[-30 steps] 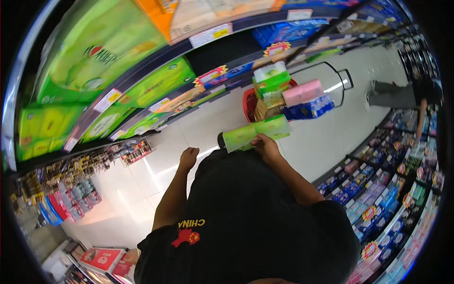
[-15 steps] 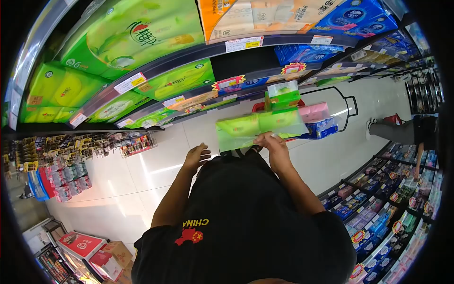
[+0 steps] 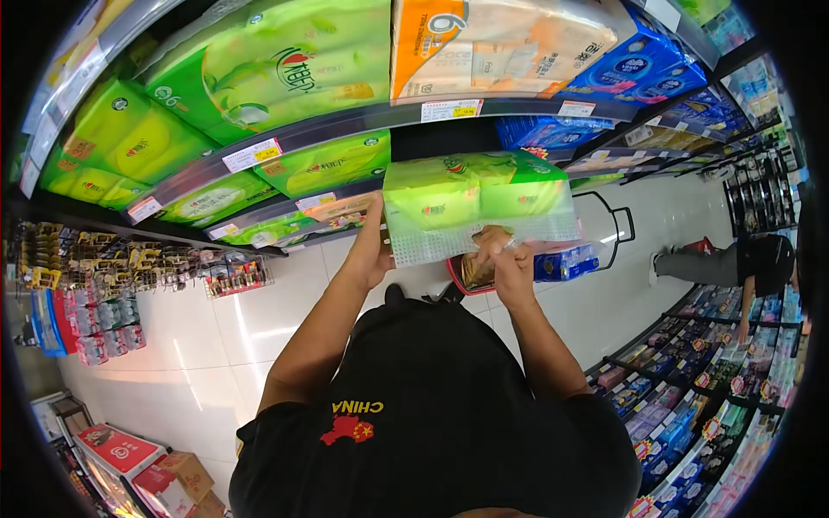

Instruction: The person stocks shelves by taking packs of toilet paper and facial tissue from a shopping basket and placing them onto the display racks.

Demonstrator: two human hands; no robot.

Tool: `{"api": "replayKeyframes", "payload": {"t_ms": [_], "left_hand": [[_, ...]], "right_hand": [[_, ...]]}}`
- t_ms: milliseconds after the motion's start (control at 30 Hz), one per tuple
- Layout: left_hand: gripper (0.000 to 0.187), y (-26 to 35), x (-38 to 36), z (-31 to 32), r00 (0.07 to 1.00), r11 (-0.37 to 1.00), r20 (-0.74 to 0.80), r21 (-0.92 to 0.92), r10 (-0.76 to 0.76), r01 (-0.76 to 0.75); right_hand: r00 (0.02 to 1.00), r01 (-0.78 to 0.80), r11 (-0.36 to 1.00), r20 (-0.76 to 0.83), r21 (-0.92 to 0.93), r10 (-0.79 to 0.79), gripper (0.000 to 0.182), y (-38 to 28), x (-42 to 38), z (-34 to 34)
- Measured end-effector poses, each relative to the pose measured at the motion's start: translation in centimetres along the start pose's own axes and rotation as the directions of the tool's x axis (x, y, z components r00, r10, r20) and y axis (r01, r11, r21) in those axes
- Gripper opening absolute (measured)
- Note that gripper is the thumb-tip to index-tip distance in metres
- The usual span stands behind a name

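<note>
A green multi-pack of tissues (image 3: 479,203) in clear plastic wrap is up at the shelf edge, before a dark gap in the lower shelf. My right hand (image 3: 508,262) grips the loose clear wrap at the pack's near edge, its fingers bunched. Against the pack's left end is my left hand (image 3: 373,246), thumb side up along it, with some fingers hidden. Below the pack, partly covered, a red shopping basket (image 3: 471,278) stands on the floor with a blue pack (image 3: 566,263) at its right.
Green tissue packs (image 3: 276,73), an orange-and-white pack (image 3: 501,52) and blue packs (image 3: 639,65) fill the shelf ahead. A black handle (image 3: 629,224) sticks out right of the basket. Another person (image 3: 764,263) leans toward the shelves at right. Hanging goods (image 3: 112,268) are at left.
The green tissue pack has moved up and forward from over the basket to the shelf edge. My left hand, empty before, has come up to its left end.
</note>
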State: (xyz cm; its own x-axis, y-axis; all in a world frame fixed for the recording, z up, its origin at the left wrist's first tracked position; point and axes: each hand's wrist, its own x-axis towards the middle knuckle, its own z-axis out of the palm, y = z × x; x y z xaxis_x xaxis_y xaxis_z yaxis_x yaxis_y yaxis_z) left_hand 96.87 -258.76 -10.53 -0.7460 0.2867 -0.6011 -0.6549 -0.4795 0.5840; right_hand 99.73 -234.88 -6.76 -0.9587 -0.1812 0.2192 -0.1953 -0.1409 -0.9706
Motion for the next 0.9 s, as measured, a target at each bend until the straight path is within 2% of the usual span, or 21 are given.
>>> {"api": "replayKeyframes", "payload": {"t_ms": [67,167,267,367,467,567,667,767,867,900], "left_hand": [[0.081,0.7,-0.2,1.0,0.998,0.999,-0.022,-0.015,-0.050,0.050],[0.082,1.5,-0.4,1.7,0.998,0.997,0.034,-0.056,-0.050,0.051],[0.080,0.9,1.3,1.5,0.995,0.988,0.073,-0.143,0.067,-0.056],[0.074,1.7,1.3,2.5,0.997,0.976,0.072,-0.219,0.027,-0.010],[0.069,1.0,2.4,2.8,0.997,0.966,0.063,-0.259,0.041,-0.023],[0.068,0.4,3.0,4.0,0.997,0.959,0.042,-0.280,0.066,-0.051],[0.067,-0.6,4.6,4.3,0.997,0.957,-0.006,-0.279,0.081,-0.080],[0.066,-0.4,5.3,5.7,0.983,0.957,-0.098,-0.233,0.153,-0.172],[0.064,0.5,5.3,7.0,0.972,0.953,-0.121,-0.208,0.200,-0.221],[0.063,0.7,5.5,7.1,0.971,0.953,-0.120,-0.198,0.207,-0.227]], "right_hand": [[1.000,0.026,0.999,0.010,-0.035,-0.026,0.026,0.9,0.0,-0.4],[1.000,-0.008,0.998,-0.006,0.060,0.009,0.025,0.3,-0.1,0.5],[0.997,0.047,0.999,0.067,-0.008,-0.046,0.025,1.1,0.3,-0.6],[0.991,0.112,0.992,0.077,-0.059,-0.108,0.025,1.5,1.1,-1.3],[0.995,0.074,0.994,0.075,-0.086,-0.067,0.027,1.1,1.7,-2.7],[0.995,-0.081,0.996,0.053,0.033,0.079,0.028,0.7,2.1,-4.1],[0.994,-0.005,0.999,0.104,-0.035,0.009,0.030,0.7,2.8,-6.2],[0.986,-0.129,0.991,0.115,0.039,0.124,0.029,1.5,3.2,-7.8],[0.982,-0.034,0.997,0.186,0.067,0.021,0.022,2.1,4.2,-8.6],[0.979,-0.052,0.995,0.201,0.085,0.034,0.020,2.3,4.6,-8.9]]}}
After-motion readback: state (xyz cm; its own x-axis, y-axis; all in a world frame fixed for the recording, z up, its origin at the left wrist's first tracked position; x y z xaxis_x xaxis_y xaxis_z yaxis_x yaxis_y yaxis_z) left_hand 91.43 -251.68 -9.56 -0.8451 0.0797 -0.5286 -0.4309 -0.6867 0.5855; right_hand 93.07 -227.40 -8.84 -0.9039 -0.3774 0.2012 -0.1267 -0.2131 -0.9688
